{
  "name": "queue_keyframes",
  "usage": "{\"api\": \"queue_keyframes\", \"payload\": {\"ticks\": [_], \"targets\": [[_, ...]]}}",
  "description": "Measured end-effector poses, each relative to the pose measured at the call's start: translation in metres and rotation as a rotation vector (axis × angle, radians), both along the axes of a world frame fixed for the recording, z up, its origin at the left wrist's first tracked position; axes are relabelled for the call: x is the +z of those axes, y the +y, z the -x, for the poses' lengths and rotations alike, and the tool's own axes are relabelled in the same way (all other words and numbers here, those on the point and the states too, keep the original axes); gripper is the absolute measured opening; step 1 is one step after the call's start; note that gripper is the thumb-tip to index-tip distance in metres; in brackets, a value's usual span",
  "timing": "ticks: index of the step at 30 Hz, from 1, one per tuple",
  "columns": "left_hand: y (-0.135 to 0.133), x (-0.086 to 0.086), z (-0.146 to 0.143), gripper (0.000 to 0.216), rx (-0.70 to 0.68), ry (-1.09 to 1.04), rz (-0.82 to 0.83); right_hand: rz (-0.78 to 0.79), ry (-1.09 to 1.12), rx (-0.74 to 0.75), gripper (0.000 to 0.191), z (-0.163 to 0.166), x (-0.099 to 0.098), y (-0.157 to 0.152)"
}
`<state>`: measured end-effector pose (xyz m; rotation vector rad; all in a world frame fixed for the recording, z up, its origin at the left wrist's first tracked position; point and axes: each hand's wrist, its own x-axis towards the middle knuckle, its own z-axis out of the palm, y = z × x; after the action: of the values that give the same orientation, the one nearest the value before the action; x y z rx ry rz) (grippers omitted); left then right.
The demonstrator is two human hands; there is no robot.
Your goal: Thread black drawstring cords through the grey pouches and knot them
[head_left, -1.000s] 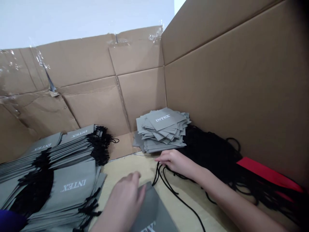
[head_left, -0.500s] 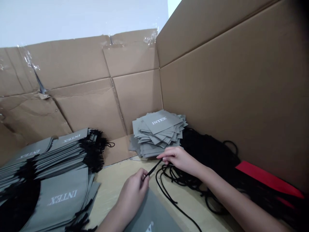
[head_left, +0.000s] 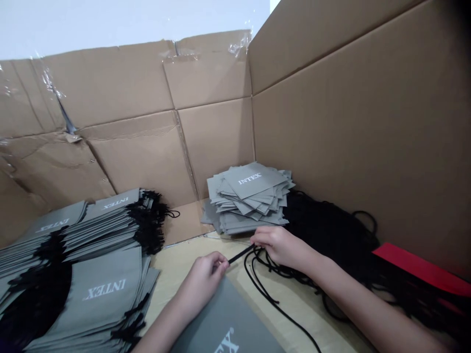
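The word "INTEX" in white serif capitals is the only wording that can be read, printed on grey drawstring bags. It reads nearly right way up on the top bag of the loose pile against the cardboard wall, and upside down on the rear stack of bags, twice, and the front stack of bags, once. On the single grey bag at the bottom edge only a slanted "EX" shows, cut off by the frame, beside a tiny mark, perhaps ®.
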<state>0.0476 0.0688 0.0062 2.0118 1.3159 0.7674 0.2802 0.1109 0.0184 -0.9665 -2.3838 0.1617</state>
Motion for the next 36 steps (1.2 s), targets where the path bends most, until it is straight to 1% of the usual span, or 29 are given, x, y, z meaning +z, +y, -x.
{"api": "queue_keyframes", "payload": {"ticks": [2, 4, 7, 10, 13, 15, 17, 19, 21, 23, 26, 28, 30, 31, 33, 35, 36], "targets": [[0.002, 0.002, 0.002, 0.029, -0.046, -0.09, 0.075, 0.043, 0.007, -0.001, 0.029, 0.001, 0.001, 0.0], [0.001, 0.007, 0.004, 0.033, -0.092, -0.193, 0.166, 0.068, 0.006, -0.01, 0.023, 0.001, 0.002, -0.001], [-0.004, 0.018, 0.004, 0.039, -0.107, -0.337, 0.285, 0.071, -0.013, -0.016, 0.02, 0.003, 0.003, -0.002], [-0.01, 0.027, 0.004, 0.04, -0.04, -0.475, 0.357, 0.125, -0.031, 0.012, 0.02, 0.011, -0.002, -0.005], [-0.017, 0.032, 0.001, 0.037, 0.056, -0.644, 0.404, 0.211, -0.073, 0.085, 0.021, 0.026, -0.009, -0.014], [-0.019, 0.032, -0.001, 0.035, 0.093, -0.751, 0.461, 0.228, -0.125, 0.139, 0.018, 0.038, -0.012, -0.025], [-0.019, 0.027, -0.003, 0.036, 0.076, -0.794, 0.498, 0.263, -0.151, 0.177, 0.015, 0.047, -0.012, -0.037], [-0.016, 0.021, -0.005, 0.036, 0.037, -0.721, 0.437, 0.362, -0.101, 0.23, 0.014, 0.053, -0.011, -0.045], [-0.012, 0.014, -0.005, 0.041, 0.02, -0.536, 0.287, 0.527, 0.023, 0.298, 0.021, 0.054, -0.01, -0.048], [-0.01, 0.01, -0.004, 0.042, 0.033, -0.32, 0.121, 0.735, 0.186, 0.365, 0.029, 0.051, -0.009, -0.043], [-0.012, 0.01, -0.003, 0.033, 0.007, -0.033, -0.101, 1.025, 0.505, 0.425, 0.034, 0.045, -0.009, -0.032], [-0.017, 0.013, -0.003, 0.028, -0.048, 0.129, -0.203, 1.151, 0.691, 0.444, 0.034, 0.043, -0.009, -0.028], [-0.022, 0.014, -0.006, 0.025, -0.079, 0.235, -0.258, 1.253, 0.799, 0.45, 0.03, 0.042, -0.01, -0.027], [-0.024, 0.014, -0.007, 0.023, -0.073, 0.254, -0.268, 1.299, 0.834, 0.445, 0.027, 0.043, -0.011, -0.028], [-0.027, 0.014, -0.011, 0.019, -0.025, 0.21, -0.26, 1.382, 0.905, 0.415, 0.026, 0.044, -0.012, -0.029], [-0.028, 0.014, -0.014, 0.018, 0.036, 0.076, -0.227, 1.428, 0.964, 0.382, 0.03, 0.045, -0.014, -0.029], [-0.028, 0.014, -0.016, 0.019, 0.054, -0.009, -0.2, 1.424, 0.981, 0.364, 0.032, 0.046, -0.015, -0.028]]}}
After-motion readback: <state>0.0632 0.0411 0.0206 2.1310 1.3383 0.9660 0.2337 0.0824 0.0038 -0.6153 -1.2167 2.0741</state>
